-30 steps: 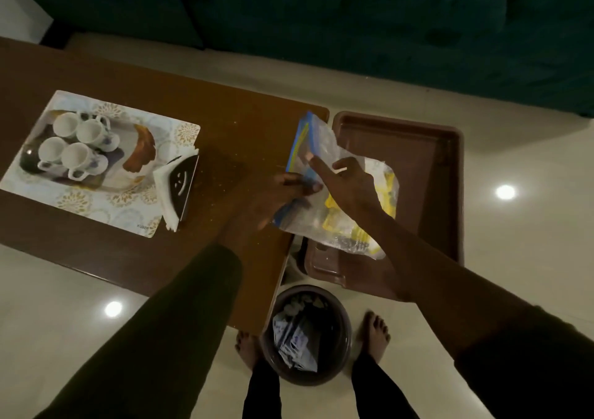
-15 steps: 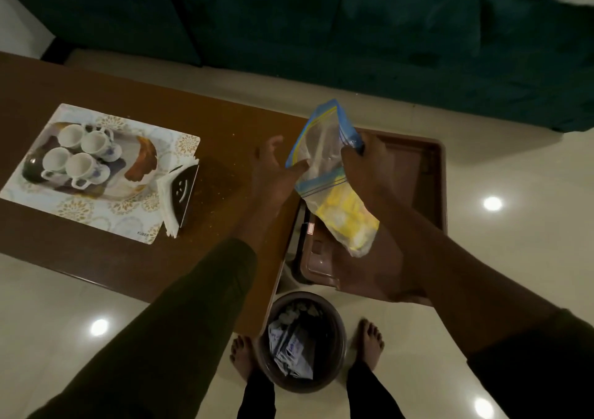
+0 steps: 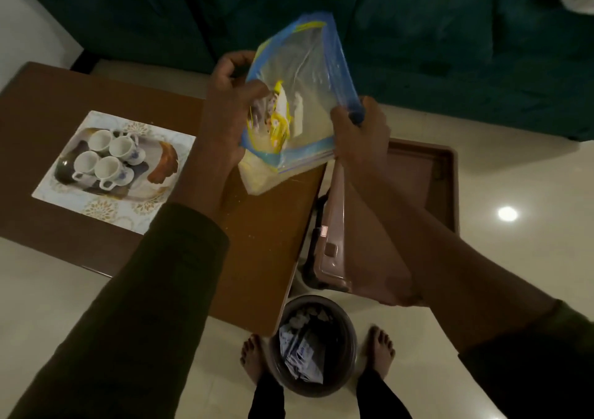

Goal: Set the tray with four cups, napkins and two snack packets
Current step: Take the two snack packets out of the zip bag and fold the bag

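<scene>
Both hands hold up a clear zip bag point(image 3: 305, 74) with a blue rim, above the table's right end. Yellow snack packets point(image 3: 278, 123) lie inside it. My left hand point(image 3: 228, 110) grips the bag's left side by the packets. Its right edge is pinched in my right hand point(image 3: 360, 132). To the left, a patterned tray point(image 3: 106, 213) on the brown table point(image 3: 48, 97) carries four white cups point(image 3: 106, 158) with blue flower prints, standing close together. My left forearm covers the tray's right edge, so no napkins show.
A brown plastic crate point(image 3: 424, 174) stands to the right of the table, partly behind my right arm. A round waste bin point(image 3: 315, 344) with crumpled wrappers sits on the floor between my bare feet. A dark green sofa point(image 3: 418, 49) runs along the far side.
The bag has risen higher and spread wider between the hands. My left hand, open beside it before, now grips its left side. The napkin holder by the tray is now hidden behind my forearm.
</scene>
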### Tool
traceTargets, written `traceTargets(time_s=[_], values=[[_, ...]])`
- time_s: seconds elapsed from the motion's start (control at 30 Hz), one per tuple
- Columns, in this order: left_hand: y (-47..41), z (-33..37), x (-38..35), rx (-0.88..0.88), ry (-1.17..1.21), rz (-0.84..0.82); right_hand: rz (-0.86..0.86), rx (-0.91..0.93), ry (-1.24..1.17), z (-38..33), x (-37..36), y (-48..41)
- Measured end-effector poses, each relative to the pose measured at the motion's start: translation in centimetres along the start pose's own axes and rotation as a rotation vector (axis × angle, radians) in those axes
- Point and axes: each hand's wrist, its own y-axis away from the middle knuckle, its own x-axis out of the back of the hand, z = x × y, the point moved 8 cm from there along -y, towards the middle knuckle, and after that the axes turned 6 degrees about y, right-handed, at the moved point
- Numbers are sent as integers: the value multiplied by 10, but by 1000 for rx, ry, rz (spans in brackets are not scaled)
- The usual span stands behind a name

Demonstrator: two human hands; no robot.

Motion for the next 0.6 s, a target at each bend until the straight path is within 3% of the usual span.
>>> traceTargets(time_s=[0.1,0.3,0.47,0.6], values=[[9,-28,2,136,-114,-121,-113,-76,127,32,-16,19],[51,-113,42,389,-97,-76,-232,-106,337,89,-34,58],[64,-123,64,392,-232,-36,-198,-100,347,111,-32,74],[58,-109,56,371,-205,-118,-93,-14,331,99,-33,73]])
